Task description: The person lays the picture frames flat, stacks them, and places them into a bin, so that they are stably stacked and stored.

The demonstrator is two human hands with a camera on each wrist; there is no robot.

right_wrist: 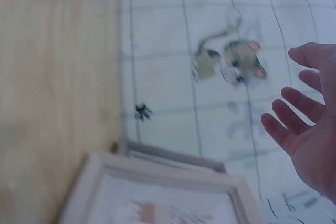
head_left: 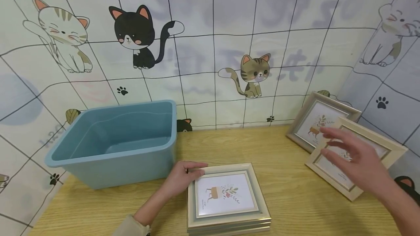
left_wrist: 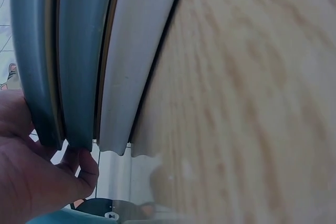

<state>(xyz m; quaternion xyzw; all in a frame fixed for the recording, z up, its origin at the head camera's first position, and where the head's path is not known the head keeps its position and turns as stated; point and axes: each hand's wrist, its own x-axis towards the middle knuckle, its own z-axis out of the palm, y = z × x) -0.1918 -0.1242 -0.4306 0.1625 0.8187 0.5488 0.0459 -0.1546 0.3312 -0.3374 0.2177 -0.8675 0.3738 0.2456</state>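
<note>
A stack of picture frames (head_left: 228, 219) lies on the wooden table, a plant print showing in the top one. My left hand (head_left: 183, 178) grips the stack's far left corner, its thumb over the top. In the left wrist view, its fingers bend round the ends of the two blue-looking frames (left_wrist: 84, 61), beside a paler frame (left_wrist: 131, 51). My right hand (head_left: 359, 159) hangs in the air with parted, slightly bent fingers and holds nothing. Behind it, a cream picture frame (head_left: 395, 152) leans in front of a greyish-brown one (head_left: 303, 119). The right wrist view shows the hand (right_wrist: 315, 129) apart from both.
A blue plastic bin (head_left: 115, 168) stands at the left, close by my left hand. A cat-patterned sheet (head_left: 203, 54) covers the wall behind and at the sides. Bare wood (head_left: 239, 143) of the table shows between the bin and the leaning frames.
</note>
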